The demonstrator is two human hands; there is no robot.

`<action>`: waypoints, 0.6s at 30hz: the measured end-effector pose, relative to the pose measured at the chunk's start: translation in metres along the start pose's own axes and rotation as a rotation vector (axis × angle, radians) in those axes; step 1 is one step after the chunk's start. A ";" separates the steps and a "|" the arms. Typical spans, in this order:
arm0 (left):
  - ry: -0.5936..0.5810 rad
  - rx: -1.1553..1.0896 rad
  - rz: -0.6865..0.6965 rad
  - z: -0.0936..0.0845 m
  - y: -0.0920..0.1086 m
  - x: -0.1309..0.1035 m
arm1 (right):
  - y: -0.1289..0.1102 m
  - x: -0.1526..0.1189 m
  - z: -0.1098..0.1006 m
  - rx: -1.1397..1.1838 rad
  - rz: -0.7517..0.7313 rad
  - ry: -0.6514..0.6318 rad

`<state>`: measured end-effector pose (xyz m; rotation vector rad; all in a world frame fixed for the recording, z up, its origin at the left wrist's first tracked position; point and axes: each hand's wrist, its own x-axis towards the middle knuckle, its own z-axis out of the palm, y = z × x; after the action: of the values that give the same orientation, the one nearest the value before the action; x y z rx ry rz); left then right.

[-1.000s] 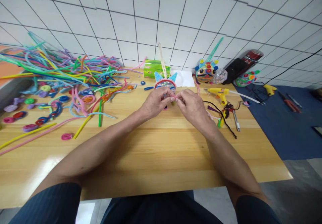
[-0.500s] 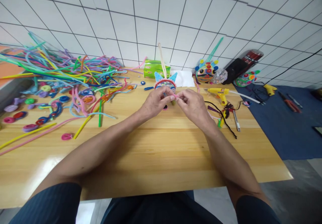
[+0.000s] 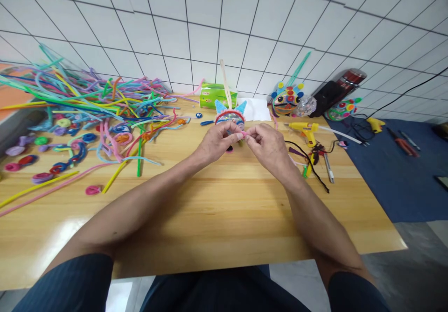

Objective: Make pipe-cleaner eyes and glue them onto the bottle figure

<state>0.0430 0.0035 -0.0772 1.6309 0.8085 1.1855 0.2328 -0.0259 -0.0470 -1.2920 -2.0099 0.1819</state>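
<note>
My left hand [image 3: 222, 140] and my right hand [image 3: 266, 144] meet at the middle of the table. Both pinch a small pink piece [image 3: 243, 135], which looks like pipe cleaner, between thumbs and fingertips. Just behind my fingers stands a round decorated ornament [image 3: 230, 116] with blue pointed ears and a pale loop on top. My hands hide its lower part. A small black and pink bit [image 3: 229, 149] shows below my left fingers.
Many colourful pipe cleaners [image 3: 105, 97] and coils lie at the left. Behind the ornament is a green packet [image 3: 213, 96]. To the right are a yellow glue gun [image 3: 308, 131], a black cord [image 3: 315, 172], a pen [image 3: 329, 168] and another decorated ornament [image 3: 287, 101].
My fingers have shifted very slightly around the pink piece, and a little more of it shows between them. Everything else looks the same.
</note>
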 end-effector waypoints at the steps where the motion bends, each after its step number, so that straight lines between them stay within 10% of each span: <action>1: -0.002 0.062 0.042 -0.001 0.001 0.000 | 0.000 -0.001 0.000 -0.031 -0.019 0.005; 12: 0.033 -0.123 -0.022 0.003 0.000 0.000 | -0.004 0.002 -0.001 0.208 0.113 -0.047; 18: -0.008 0.214 0.158 -0.005 0.009 0.000 | -0.001 -0.001 0.001 -0.012 -0.010 0.002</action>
<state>0.0382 0.0023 -0.0683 1.9027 0.8378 1.2344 0.2318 -0.0272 -0.0476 -1.2890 -2.0178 0.1638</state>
